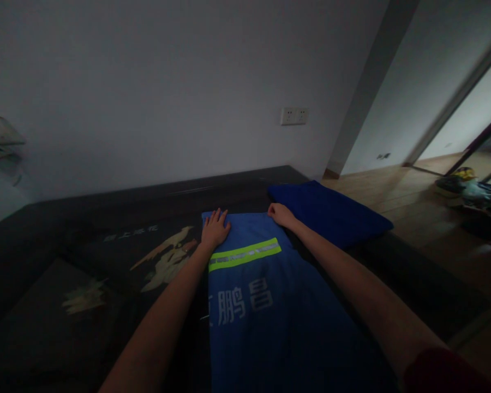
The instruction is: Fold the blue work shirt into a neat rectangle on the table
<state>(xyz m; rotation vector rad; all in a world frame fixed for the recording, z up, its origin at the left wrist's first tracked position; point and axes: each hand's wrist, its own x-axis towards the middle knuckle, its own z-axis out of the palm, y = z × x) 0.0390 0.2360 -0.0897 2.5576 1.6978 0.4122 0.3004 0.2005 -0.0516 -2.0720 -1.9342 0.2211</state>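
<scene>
A blue work garment [253, 295] with a yellow-green and silver reflective band and white characters lies spread out, its near part running out of view at the bottom. On its far left corner my left hand [215, 228] rests flat, fingers spread. At the far right corner my right hand [281, 215] is closed, its fingertips pinching the garment's edge. Just right of that hand lies a folded piece of darker blue fabric [331, 213]; its kind cannot be made out.
Everything lies on a dark surface [159, 199] decorated with a pale bird, flowers and characters. Behind it rises a wall with a double socket [294, 115]. Wooden floor [396, 188] extends to the right, with a pile of mixed items [472, 188] on it. A shelf-like object [0, 134] is at far left.
</scene>
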